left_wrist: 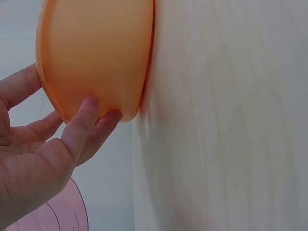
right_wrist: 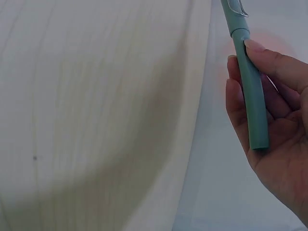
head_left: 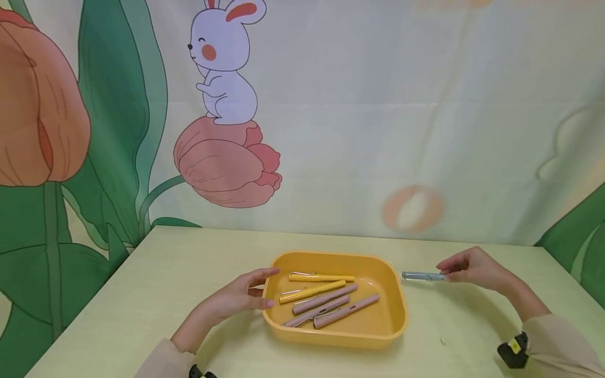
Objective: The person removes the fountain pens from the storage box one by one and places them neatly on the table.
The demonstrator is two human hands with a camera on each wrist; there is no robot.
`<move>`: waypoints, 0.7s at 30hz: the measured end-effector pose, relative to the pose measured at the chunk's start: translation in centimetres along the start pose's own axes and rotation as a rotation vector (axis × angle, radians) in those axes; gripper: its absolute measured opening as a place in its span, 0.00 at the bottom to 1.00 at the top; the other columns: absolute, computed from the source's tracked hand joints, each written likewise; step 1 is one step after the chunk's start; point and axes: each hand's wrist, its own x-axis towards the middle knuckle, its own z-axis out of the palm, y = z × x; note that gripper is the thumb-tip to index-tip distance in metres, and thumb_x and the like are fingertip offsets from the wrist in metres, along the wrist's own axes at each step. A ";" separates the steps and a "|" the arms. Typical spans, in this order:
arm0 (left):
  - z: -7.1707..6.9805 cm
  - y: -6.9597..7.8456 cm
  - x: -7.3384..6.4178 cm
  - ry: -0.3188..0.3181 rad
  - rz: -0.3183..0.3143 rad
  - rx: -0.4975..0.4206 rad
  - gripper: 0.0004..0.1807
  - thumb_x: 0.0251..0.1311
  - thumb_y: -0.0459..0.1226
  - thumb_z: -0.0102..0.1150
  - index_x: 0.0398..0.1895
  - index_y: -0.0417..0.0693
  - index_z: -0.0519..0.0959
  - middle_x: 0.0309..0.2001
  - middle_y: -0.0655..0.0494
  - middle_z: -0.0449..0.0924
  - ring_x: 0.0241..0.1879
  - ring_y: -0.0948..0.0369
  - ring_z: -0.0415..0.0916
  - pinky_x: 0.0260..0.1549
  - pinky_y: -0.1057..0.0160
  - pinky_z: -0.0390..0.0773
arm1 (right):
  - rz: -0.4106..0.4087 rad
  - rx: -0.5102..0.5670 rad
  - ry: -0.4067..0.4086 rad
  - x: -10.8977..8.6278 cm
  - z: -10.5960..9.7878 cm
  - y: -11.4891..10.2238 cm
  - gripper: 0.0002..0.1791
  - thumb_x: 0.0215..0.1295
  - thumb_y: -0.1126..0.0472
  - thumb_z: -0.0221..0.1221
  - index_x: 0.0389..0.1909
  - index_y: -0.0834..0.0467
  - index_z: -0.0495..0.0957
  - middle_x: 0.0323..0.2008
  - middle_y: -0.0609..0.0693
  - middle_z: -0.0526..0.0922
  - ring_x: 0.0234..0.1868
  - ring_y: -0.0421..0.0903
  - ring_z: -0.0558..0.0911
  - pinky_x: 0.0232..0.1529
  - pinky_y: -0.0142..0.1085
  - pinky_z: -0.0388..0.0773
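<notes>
Lifting the grey-green clip pen [head_left: 422,276] by its barrel and guiding it level above the tray's rim would, I judge, be serving well, with steady bracing stopping the yellow tray [head_left: 389,302] from sliding. The right hand [head_left: 472,269] is pinching the pen between thumb and fingers, just right of the tray, clip end pointing left. The left hand [head_left: 231,298] is gripping the tray's left side, fingers partly spread. Yellow pens [head_left: 323,278] are lying inside, far of mauve pens [head_left: 347,312].
</notes>
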 end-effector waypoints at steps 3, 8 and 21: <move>0.0 0.0 -0.1 -0.008 0.011 0.001 0.37 0.55 0.31 0.59 0.67 0.35 0.54 0.66 0.35 0.52 0.58 0.42 0.63 0.50 0.57 0.73 | -0.009 0.011 -0.013 0.2 0.2 0.1 0.17 0.54 0.67 0.62 0.41 0.75 0.76 0.34 0.60 0.83 0.31 0.38 0.81 0.32 0.30 0.79; 0.0 -0.1 -0.1 -0.008 0.013 -0.002 0.37 0.55 0.31 0.59 0.67 0.35 0.53 0.66 0.35 0.51 0.58 0.42 0.63 0.50 0.57 0.73 | 0.003 0.027 -0.027 0.5 0.5 0.5 0.17 0.53 0.69 0.62 0.41 0.77 0.76 0.34 0.61 0.83 0.30 0.38 0.81 0.32 0.30 0.79; -0.1 -0.2 -0.1 0.000 0.005 0.003 0.38 0.55 0.32 0.60 0.67 0.36 0.54 0.67 0.36 0.51 0.59 0.42 0.63 0.52 0.56 0.72 | -0.021 -0.036 -0.061 1.0 0.9 1.6 0.14 0.51 0.69 0.64 0.37 0.75 0.78 0.31 0.60 0.83 0.28 0.35 0.78 0.29 0.29 0.77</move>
